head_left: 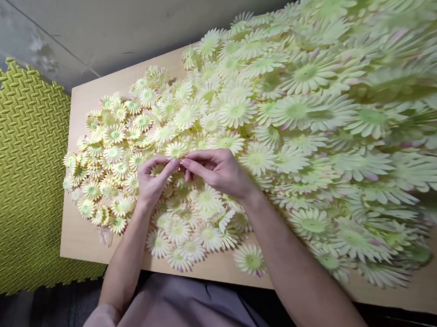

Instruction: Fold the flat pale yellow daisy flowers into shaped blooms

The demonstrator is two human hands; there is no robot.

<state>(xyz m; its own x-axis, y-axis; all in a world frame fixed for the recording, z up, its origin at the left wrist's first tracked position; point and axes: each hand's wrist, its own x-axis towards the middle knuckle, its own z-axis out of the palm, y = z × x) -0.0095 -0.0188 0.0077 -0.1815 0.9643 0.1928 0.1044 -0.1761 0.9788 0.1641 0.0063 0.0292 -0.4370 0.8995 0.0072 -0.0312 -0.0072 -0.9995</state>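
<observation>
Pale yellow-green artificial flower heads [238, 109] with pink petal tips lie in a wide heap under and around both hands. My left hand [152, 178] is closed in a pinch, thumb against fingers, above the smaller flowers. Close beside it, almost fingertip to fingertip, my right hand [218, 169] also pinches. Whatever sits between the fingertips is too small or too hidden to name. A small flower head [176, 149] shows just behind the fingertips; I cannot tell whether they touch it. Larger flower heads [305, 72] spread to the right.
The heap rests on a light wooden table [134, 84]. A single flower head [251, 259] lies near the table's front edge. A yellow-green foam mat [20, 183] stands at the left, and a grey wall [139, 16] runs along the back. A clear plastic scrap [105, 236] lies at front left.
</observation>
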